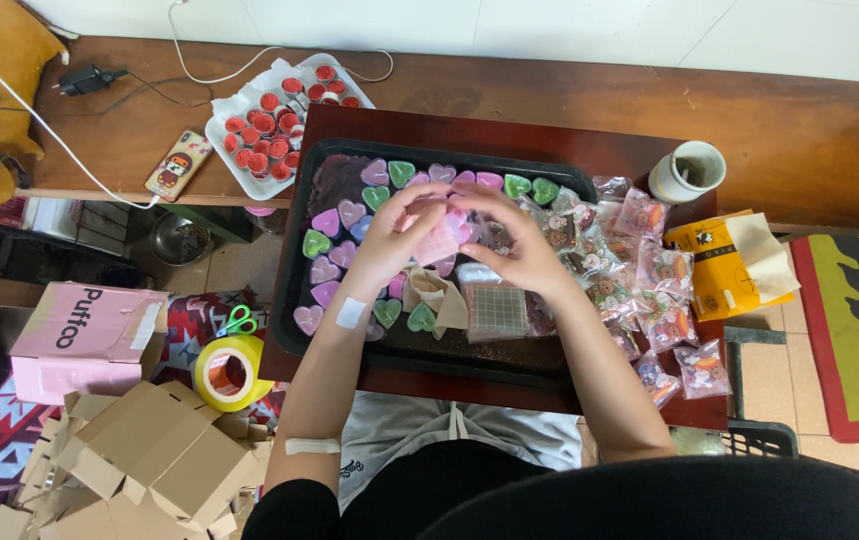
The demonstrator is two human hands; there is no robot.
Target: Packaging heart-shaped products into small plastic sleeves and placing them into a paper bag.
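Note:
My left hand [390, 240] and my right hand [518, 245] meet over a black tray [295, 330] and together hold a small pink heart-shaped piece in a clear wrapper [438, 243]. The tray carries several heart-shaped pieces in pink, purple and green [335, 222]. A small beige cloth pouch [440, 295] and a clear gridded box [497, 310] lie in the tray just below my hands. A plaster sits on my left wrist.
Several small printed clear bags [650, 275] pile at the tray's right. A white cup [688, 172], a yellow packet [725, 265], a white tray of red cups [275, 120], a phone [178, 165], yellow tape [227, 372], scissors [240, 322], cardboard boxes [150, 460] surround.

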